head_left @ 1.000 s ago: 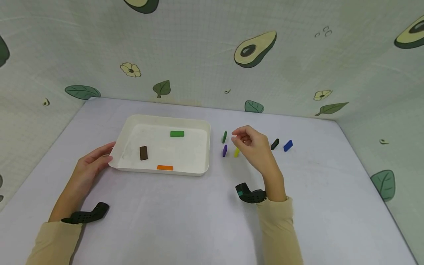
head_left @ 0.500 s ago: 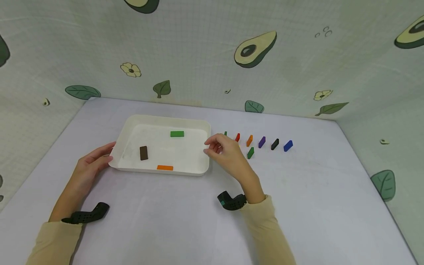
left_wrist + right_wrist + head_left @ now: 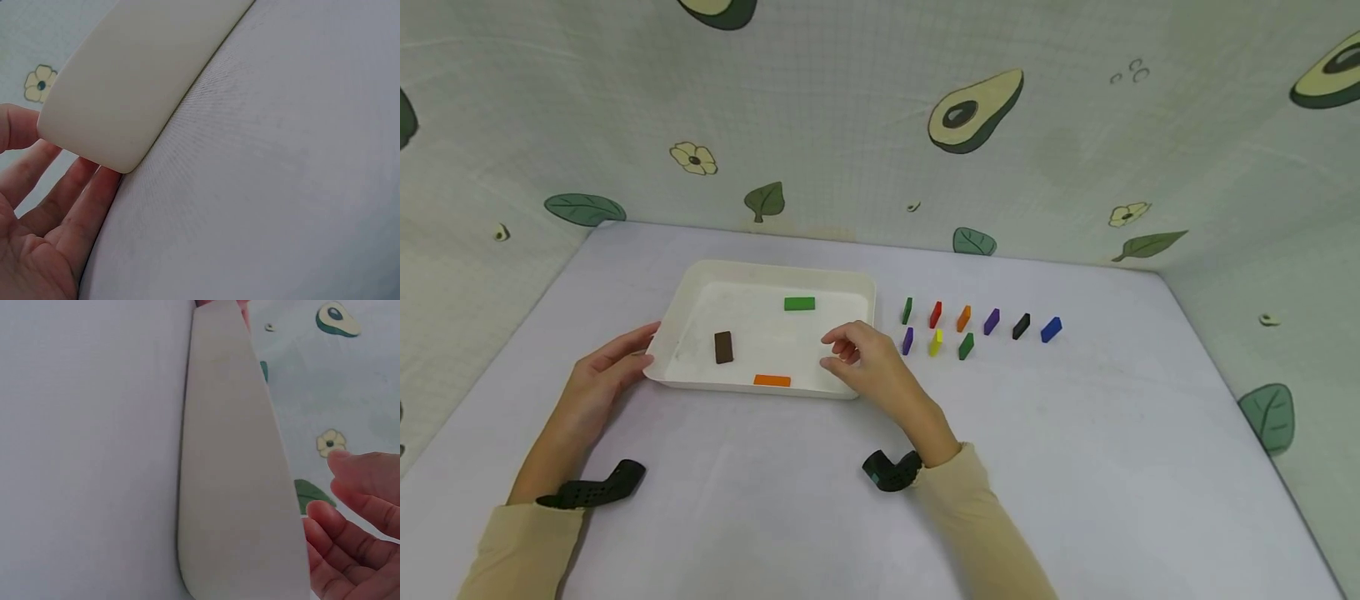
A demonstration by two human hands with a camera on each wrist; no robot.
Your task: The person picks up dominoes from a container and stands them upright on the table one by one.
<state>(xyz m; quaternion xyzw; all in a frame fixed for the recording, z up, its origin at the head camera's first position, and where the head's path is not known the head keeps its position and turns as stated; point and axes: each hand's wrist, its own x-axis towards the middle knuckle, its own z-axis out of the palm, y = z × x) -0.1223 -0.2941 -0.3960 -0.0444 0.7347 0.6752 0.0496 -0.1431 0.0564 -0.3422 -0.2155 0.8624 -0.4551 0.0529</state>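
Observation:
My left hand (image 3: 602, 379) touches the left end of a shallow white tray (image 3: 861, 287), fingers straight against the outside of its wall. In the left wrist view those fingers meet the tray's corner (image 3: 112, 125). Over the tray's front right part hovers my right hand (image 3: 868, 362), fingers loosely bent, thumb and index finger apart. The right wrist view shows nothing between those fingers, beside the tray's wall (image 3: 234, 456). Inside the tray lie a green block (image 3: 800, 304), a brown block (image 3: 723, 347) and an orange block (image 3: 772, 381).
Right of the tray, small coloured blocks stand in two rows. The back row includes a red block (image 3: 936, 315), a black block (image 3: 1021, 327) and a blue block (image 3: 1051, 330). In front are a purple block (image 3: 907, 341), a yellow block (image 3: 936, 342) and a green block (image 3: 966, 347).
My right hand has swept left from above the standing blocks, past the tray's right rim, to over the tray, uncovering both rows. The left hand and the tray have stayed put.

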